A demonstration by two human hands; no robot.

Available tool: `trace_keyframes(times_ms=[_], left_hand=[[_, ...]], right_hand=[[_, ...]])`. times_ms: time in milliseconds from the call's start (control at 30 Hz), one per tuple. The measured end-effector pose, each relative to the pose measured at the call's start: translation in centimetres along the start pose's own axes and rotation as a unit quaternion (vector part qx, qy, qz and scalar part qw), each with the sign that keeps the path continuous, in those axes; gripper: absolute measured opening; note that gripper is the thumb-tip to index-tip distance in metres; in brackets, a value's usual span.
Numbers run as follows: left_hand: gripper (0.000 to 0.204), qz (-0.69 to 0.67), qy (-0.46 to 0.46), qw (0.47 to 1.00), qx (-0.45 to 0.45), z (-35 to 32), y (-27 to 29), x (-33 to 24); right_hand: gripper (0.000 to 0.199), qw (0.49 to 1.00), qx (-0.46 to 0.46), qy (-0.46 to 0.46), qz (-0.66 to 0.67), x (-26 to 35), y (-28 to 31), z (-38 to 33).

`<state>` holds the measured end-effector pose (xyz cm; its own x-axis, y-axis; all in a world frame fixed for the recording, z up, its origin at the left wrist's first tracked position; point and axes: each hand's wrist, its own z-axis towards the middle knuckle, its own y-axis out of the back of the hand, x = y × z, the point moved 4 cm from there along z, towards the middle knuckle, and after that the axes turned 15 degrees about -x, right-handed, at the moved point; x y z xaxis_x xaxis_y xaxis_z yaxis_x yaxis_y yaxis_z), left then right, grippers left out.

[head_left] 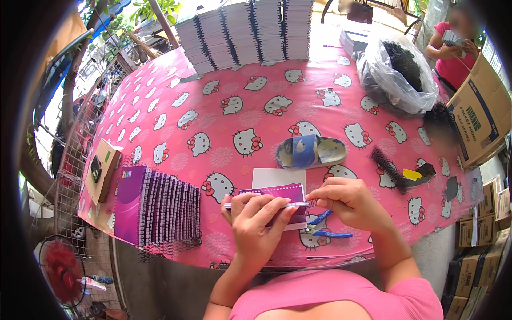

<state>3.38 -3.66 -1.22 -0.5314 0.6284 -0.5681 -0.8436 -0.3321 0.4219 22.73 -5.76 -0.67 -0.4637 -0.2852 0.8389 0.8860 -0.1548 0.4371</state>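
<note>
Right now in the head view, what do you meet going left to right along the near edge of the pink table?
Small cardboard box → row of purple spiral notebooks → left hand on the purple notebook → right hand at its right end → black binding coil → brown cartons.

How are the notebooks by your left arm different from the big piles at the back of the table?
The row of purple-covered spiral notebooks stands on edge near the table's front, with dark wire coils showing. The tall stacks of white-edged spiral notebooks lie flat, piled high at the far edge, and there are many more. Both are spiral-bound and rest on the pink cat-patterned tablecloth.
</note>
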Motion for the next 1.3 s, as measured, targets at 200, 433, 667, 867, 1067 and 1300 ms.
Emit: trace_keyframes(times_ms=[200, 433, 667, 867, 1067, 1300], left_hand=[[0.022, 0.012, -0.01, 1.0, -0.001, 0.1, -0.2, -0.3], [0.02, 0.003, 0.046, 0.999, 0.003, -1.0, -0.4, 1.2], [0.02, 0.021, 0.008, 1.0, -0.009, -0.7, -0.1, 0.5], [0.023, 0.022, 0.006, 0.998, -0.053, -2.1, 0.1, 1.1], [0.024, 0.009, 0.013, 0.999, -0.048, -2.5, -0.4, 1.2], [0.018, -0.018, 0.012, 1.0, -0.015, -2.5, -0.1, 1.0]], right_hand=[[0.025, 0.986, -0.06, 0.114, -0.109, 1.0, -0.4, -0.5], [0.018, 0.972, -0.094, 0.158, -0.15, 2.2, -2.0, -0.1], [0.023, 0.976, -0.111, 0.118, -0.148, 2.0, -2.9, -0.6], [0.018, 0.976, -0.091, 0.122, -0.158, 2.7, -3.2, -0.9], [0.008, 0.971, -0.118, 0.136, -0.158, 4.0, -3.5, -0.9], [0.008, 0.976, -0.037, 0.204, -0.069, 4.9, -2.4, 1.9]])
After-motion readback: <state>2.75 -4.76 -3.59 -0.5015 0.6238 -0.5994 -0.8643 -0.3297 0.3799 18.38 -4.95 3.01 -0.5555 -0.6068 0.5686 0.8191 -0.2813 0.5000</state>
